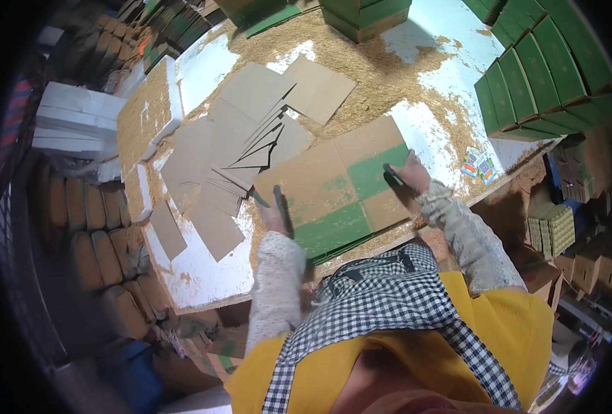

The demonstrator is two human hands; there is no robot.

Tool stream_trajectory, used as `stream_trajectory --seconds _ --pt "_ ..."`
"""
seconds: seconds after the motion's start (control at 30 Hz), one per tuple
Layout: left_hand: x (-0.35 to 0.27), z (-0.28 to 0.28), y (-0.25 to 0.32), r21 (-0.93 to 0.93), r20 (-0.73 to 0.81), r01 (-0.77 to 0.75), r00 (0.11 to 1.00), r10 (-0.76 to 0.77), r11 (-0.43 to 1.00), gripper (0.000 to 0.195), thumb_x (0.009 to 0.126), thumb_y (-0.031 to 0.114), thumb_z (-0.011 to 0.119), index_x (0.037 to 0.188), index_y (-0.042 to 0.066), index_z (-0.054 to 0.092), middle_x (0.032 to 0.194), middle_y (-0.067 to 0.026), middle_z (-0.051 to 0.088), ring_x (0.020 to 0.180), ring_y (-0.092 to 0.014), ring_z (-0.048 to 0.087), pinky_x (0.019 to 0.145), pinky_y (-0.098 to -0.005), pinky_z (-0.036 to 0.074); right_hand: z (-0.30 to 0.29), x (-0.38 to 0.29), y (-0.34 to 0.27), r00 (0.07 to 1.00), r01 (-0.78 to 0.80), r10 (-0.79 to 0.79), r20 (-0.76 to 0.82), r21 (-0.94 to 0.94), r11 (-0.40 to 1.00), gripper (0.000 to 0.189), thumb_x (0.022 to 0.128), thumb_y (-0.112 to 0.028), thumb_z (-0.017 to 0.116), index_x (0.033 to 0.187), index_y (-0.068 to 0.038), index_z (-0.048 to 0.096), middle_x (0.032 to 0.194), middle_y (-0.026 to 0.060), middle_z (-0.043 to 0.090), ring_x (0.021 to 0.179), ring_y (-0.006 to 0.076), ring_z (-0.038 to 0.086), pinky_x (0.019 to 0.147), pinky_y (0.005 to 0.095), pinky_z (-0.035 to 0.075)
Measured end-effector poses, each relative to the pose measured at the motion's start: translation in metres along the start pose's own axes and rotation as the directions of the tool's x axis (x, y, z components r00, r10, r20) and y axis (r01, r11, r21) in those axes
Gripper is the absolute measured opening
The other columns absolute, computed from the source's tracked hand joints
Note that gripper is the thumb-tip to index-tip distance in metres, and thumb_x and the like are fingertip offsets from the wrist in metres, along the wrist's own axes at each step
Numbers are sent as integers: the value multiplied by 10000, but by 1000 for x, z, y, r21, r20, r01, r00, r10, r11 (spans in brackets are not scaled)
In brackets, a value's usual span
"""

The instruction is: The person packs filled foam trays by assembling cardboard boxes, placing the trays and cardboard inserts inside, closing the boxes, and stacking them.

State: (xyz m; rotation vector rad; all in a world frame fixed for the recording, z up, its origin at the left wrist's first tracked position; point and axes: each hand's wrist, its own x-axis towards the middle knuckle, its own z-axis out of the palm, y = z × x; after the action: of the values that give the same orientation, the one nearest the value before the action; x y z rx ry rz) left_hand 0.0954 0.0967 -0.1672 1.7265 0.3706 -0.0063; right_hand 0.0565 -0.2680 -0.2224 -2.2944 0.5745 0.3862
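Note:
A stack of flattened cardboard boxes (326, 178), brown with green printed panels, lies at the near edge of the table. Beside its left edge is my left hand (271, 211), thumb and fingers spread, with dark coverings on the fingertips. My right hand (412, 173) is at the right edge, thumb over the top sheet and another finger along the border. That thumb throws a shadow on the board and seems raised off it. Loose plain cardboard sheets (197, 150) are fanned out beyond my left hand. The undersides of both hands are hidden.
Husk-like bedding (383, 77) covers much of the white tabletop (207, 287). Green boxes (539, 72) stand in rows at right, and another green box (363, 18) stands at the back. Small printed packets (478, 164) lie right. Foam slabs (151, 108) edge the left side. Egg trays (550, 227) sit below right.

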Motion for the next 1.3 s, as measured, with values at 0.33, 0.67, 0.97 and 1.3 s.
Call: stream_trajectory --seconds 0.33,0.67,0.97,1.3 --pt "-44 -73 152 128 -116 -371 915 386 920 336 921 294 474 1001 -12 585 911 -60 579 801 -122 545 687 -245 437 -117 -58 -130 859 453 -29 -511 733 508 215 854 -219 628 752 -36 582 636 -52 496 608 25 425 557 193 343" --pt "-87 -95 119 -234 185 -184 956 229 955 429 852 300 585 1175 22 536 997 -102 635 943 -172 580 868 -324 447 -69 -100 -175 670 742 -473 -572 528 413 503 771 -123 663 1215 -10 454 1157 131 495 1109 222 442 974 353 344" --pt "-124 -72 98 519 287 -443 896 340 731 877 636 365 762 1316 5 340 1251 -193 468 1175 -308 442 984 -378 375 -80 -103 -197 364 932 -928 -83 38 362 732 557 -254 730 1230 -108 484 1110 107 503 1038 303 435 916 436 335" --pt "-109 -129 74 -536 600 243 783 163 808 766 847 538 488 1407 75 243 1423 -111 309 1301 -197 312 1059 -313 266 -103 -86 -153 152 981 -971 183 96 171 592 690 -382 711 1214 -174 530 1241 144 487 1158 330 447 981 453 349"
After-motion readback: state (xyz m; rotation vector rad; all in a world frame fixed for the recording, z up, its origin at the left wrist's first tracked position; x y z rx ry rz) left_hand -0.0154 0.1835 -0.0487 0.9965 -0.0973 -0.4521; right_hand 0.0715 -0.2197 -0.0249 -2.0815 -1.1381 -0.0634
